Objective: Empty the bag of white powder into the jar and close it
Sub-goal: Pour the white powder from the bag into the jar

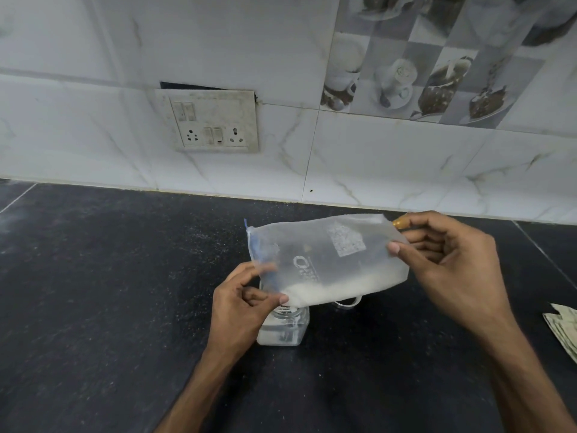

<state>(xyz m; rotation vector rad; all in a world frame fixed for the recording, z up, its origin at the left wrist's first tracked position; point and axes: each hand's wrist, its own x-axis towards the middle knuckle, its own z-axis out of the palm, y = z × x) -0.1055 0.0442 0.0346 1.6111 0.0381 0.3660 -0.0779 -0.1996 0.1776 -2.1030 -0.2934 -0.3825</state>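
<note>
A clear zip bag with a blue seal strip lies on its side in the air above a small square clear jar. White powder sits along the bag's lower edge, and its lower left corner hangs over the jar's open mouth. The jar stands on the dark counter with white powder in its bottom. My left hand pinches the bag's mouth end by the jar. My right hand grips the bag's far right end, held higher. A clear round lid lies behind the jar, partly hidden by the bag.
The black stone counter runs to a white tiled wall with a switch and socket plate. Folded paper lies at the right edge of the counter.
</note>
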